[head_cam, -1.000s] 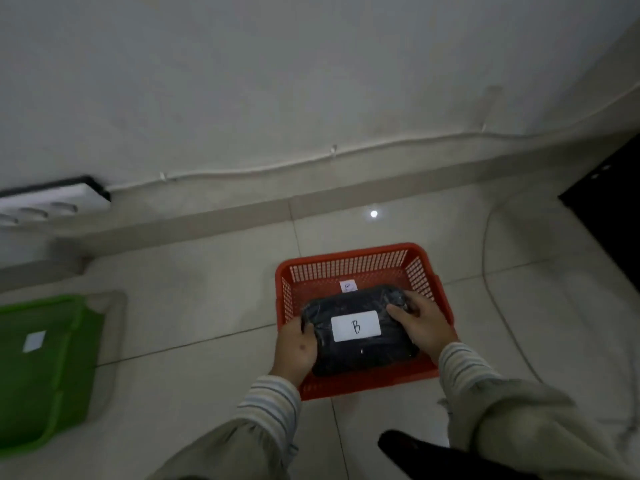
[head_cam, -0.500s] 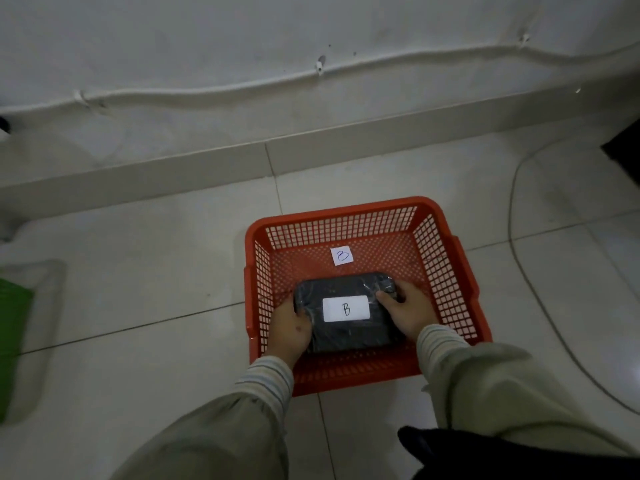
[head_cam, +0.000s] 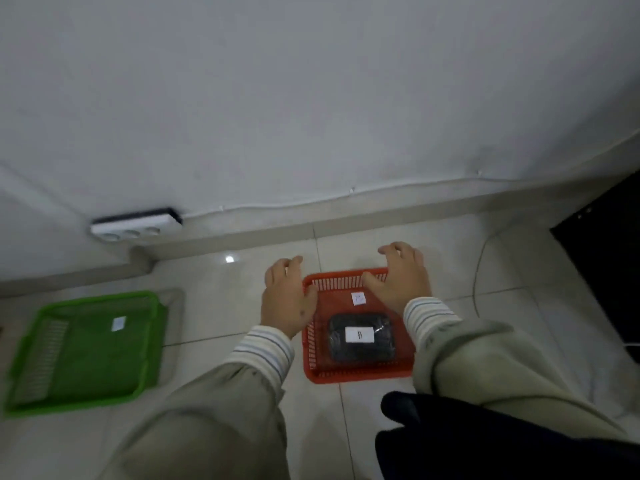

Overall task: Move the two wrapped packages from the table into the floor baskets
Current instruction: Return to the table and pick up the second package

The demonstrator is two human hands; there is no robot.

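Observation:
A dark wrapped package (head_cam: 360,348) with a white label marked B lies flat inside the red floor basket (head_cam: 356,374). A small white B tag (head_cam: 358,298) sits on the basket's floor behind it. My left hand (head_cam: 287,299) hovers above the basket's left rim, fingers apart, holding nothing. My right hand (head_cam: 401,277) hangs over the far right corner, also empty with fingers spread. A green basket (head_cam: 83,348) with a white tag stands on the floor to the left; no package shows in it. The second package is not in view.
A white power strip (head_cam: 135,225) lies by the skirting at the back left. A thin cable (head_cam: 479,271) runs across the tiles on the right, near a black object (head_cam: 606,271) at the right edge. Dark fabric (head_cam: 485,441) lies at the bottom right.
Both hands have let go of the B package, which now rests in the red basket. The hands rose up and apart, and the view pulled back, showing the green basket again.

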